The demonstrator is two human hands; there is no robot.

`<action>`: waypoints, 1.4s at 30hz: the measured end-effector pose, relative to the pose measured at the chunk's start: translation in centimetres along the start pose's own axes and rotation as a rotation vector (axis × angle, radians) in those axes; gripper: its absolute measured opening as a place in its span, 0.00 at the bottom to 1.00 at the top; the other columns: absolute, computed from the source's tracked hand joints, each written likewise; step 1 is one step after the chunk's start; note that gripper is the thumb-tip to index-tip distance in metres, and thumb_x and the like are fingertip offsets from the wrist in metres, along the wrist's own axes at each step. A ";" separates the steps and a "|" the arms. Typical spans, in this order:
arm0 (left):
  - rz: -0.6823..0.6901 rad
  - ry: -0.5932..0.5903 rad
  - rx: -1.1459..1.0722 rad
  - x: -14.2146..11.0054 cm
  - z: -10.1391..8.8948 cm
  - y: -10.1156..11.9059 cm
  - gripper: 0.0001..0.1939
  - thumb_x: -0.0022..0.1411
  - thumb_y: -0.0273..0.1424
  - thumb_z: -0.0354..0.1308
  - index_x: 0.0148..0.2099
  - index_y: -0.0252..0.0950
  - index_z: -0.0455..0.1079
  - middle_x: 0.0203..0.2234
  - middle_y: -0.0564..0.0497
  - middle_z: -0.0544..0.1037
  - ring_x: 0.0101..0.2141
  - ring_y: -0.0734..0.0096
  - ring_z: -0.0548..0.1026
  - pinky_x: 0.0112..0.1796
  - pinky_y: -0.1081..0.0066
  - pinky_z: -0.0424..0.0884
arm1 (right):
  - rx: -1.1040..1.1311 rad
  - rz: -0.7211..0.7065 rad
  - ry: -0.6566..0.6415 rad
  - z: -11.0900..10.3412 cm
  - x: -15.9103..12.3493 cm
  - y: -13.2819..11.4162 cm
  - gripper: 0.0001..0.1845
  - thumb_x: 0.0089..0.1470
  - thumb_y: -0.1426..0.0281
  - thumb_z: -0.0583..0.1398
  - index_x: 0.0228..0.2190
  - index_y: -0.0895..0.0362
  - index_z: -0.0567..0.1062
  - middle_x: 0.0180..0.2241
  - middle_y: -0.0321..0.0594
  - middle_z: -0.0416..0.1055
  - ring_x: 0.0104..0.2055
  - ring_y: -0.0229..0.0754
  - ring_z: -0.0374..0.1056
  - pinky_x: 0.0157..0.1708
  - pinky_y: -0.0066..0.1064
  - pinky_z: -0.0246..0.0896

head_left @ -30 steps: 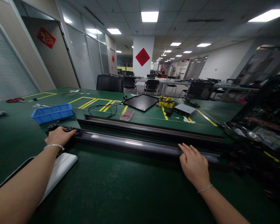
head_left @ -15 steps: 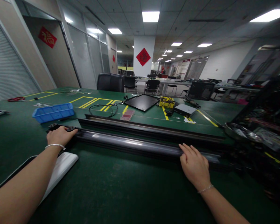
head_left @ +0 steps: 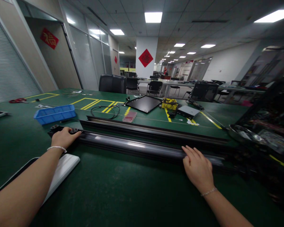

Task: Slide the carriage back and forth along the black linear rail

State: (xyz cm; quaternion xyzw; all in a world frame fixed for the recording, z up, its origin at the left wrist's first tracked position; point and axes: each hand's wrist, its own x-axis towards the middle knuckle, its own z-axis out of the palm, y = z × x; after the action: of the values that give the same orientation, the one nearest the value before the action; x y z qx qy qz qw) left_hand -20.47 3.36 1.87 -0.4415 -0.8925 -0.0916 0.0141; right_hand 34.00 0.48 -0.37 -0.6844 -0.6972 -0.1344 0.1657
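The glossy dark bar [head_left: 132, 145] lies on the green table [head_left: 123, 195], its right end lost in dark clutter [head_left: 251, 162]. At the bar's left end, the left hand [head_left: 64, 138] bends over the black end piece [head_left: 55, 128], its fingertips hidden, so I cannot tell if they pinch. Toward the bar's right end, the right hand [head_left: 199, 167] lays its fingers on it, slightly apart, the thumb's grip unclear.

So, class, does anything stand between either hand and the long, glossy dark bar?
Nothing visible does: the left hand is at the left end of the glossy dark bar, and the right hand lies against it farther right.
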 end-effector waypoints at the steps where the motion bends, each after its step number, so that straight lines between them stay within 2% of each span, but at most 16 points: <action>1: 0.003 -0.001 0.004 -0.1 0.0 0.1 0.37 0.51 0.55 0.45 0.49 0.28 0.65 0.43 0.32 0.74 0.46 0.46 0.71 0.43 0.61 0.64 | 0.002 0.001 -0.002 0.0 0.0 0.0 0.25 0.55 0.69 0.44 0.51 0.52 0.69 0.54 0.36 0.65 0.58 0.46 0.56 0.49 0.44 0.55; 12: 0.042 -0.032 0.001 -0.3 -0.3 0.4 0.33 0.51 0.56 0.45 0.44 0.32 0.67 0.40 0.37 0.76 0.43 0.50 0.73 0.41 0.63 0.65 | 0.016 0.002 -0.014 0.1 0.0 0.1 0.26 0.56 0.68 0.43 0.51 0.53 0.68 0.55 0.36 0.64 0.58 0.47 0.55 0.49 0.45 0.55; 42: 0.083 -0.062 0.064 -0.8 -0.6 0.8 0.33 0.53 0.56 0.41 0.44 0.32 0.65 0.40 0.36 0.75 0.45 0.49 0.72 0.42 0.62 0.64 | 0.034 0.019 -0.036 -0.3 0.0 -0.1 0.26 0.56 0.68 0.42 0.51 0.53 0.68 0.55 0.37 0.64 0.58 0.46 0.54 0.50 0.45 0.54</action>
State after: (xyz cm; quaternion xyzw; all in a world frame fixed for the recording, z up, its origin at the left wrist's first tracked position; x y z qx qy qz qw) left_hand -19.40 3.11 2.50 -0.4799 -0.8760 -0.0486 0.0043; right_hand 33.92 0.37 -0.11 -0.6902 -0.6959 -0.1085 0.1661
